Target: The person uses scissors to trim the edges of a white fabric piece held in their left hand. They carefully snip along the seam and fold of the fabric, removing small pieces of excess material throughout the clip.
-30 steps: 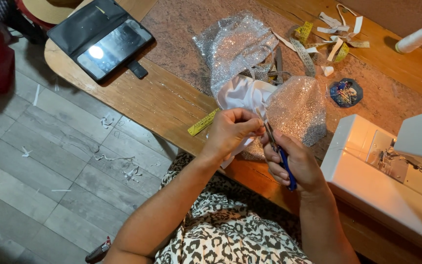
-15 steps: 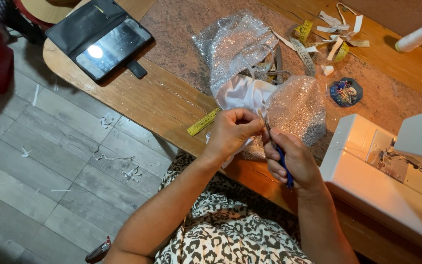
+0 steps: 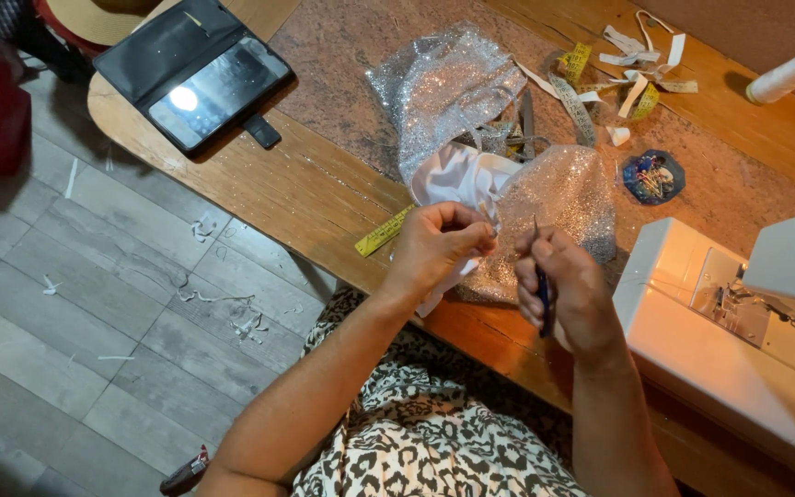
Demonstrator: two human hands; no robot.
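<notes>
Left hand: the left hand [image 3: 439, 247] is curled, fingertips pinching the edge of the white lining [image 3: 460, 177] where it meets the glitter fabric [image 3: 558, 198].
Right hand: the right hand [image 3: 568, 293] is closed around a thin blue-handled tool [image 3: 543, 296]; its metal tip sticks up at 12 o'clock from the fist, toward the fabric. Whether the tip touches the cloth I cannot tell.
Hands together: close side by side, right at 3 o'clock of left, both over the table's near edge.
Fabric: silver and sparkly, lying on the table [image 3: 259, 189]; one bunch is just at 12 o'clock of the right hand, and a second bunch [image 3: 443, 87] lies at 12 o'clock of the left hand, further up the table. The white lining shows between them.
Yellow tape: a short length of measuring tape [image 3: 384, 231] lies at 9 o'clock of the left hand, near the table edge.
Tape tangle: more tape and white strips [image 3: 623, 78] lie at 1 o'clock of the fabric.
Pin holder: a small blue dish of pins [image 3: 653, 177] sits at 3 o'clock of the fabric, just beside it.
Sewing machine: the white machine [image 3: 738, 340] stands at 3 o'clock of the right hand, near it.
Phone: a phone in an open black case [image 3: 197, 78] lies at 10 o'clock of the left hand, well apart, at the table's corner.
Floor: grey planks [image 3: 75, 304] with white scraps scattered, at 8 o'clock of the hands.
</notes>
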